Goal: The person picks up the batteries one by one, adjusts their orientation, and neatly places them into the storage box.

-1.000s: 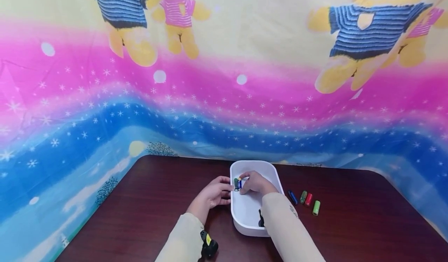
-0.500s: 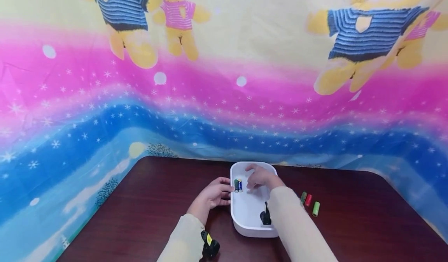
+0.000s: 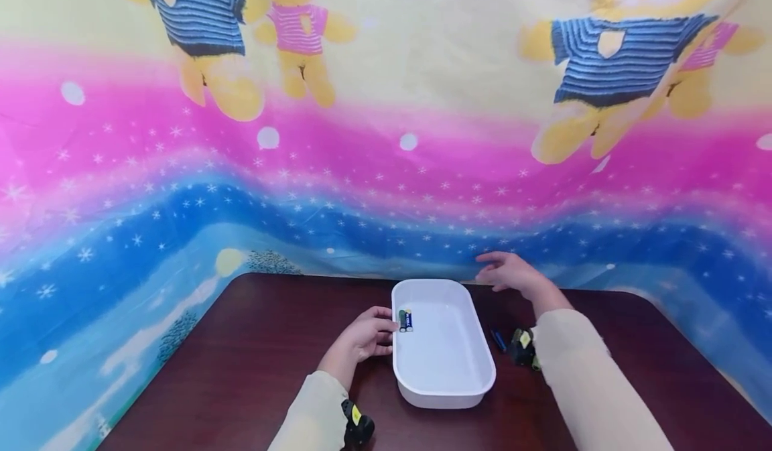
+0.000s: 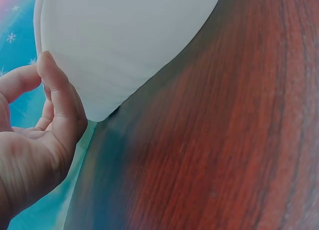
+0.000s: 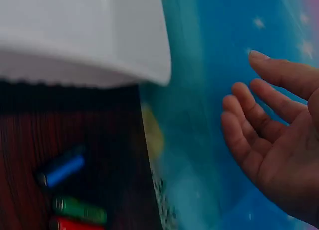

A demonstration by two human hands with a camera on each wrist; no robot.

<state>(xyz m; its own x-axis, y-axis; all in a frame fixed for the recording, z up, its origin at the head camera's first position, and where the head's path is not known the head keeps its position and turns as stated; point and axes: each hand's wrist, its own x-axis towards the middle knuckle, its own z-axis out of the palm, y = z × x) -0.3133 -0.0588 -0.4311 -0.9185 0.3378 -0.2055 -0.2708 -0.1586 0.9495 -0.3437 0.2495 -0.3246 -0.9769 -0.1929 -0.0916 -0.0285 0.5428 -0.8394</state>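
A white oblong plastic basin (image 3: 444,377) sits on the table. Two small batteries (image 3: 405,321), one green and one dark blue, lie side by side inside by its left wall. My left hand (image 3: 364,336) holds the basin's left rim; in the left wrist view its thumb lies along the outer wall (image 4: 124,46). Beyond the basin's right side, my right hand (image 3: 512,273) hangs in the air with fingers loosely bent and nothing in them. Below it on the table lie a blue battery (image 5: 62,170), a green battery (image 5: 79,210) and a red battery (image 5: 77,224).
The dark red-brown table (image 3: 271,350) ends against a patterned cloth (image 3: 362,189) at the back. A black wrist camera (image 3: 523,347) on the right sleeve covers some of the batteries in the head view.
My right hand has risen out of the basin and moved right, past its rim. The two batteries stay inside. My left hand keeps its place at the rim.
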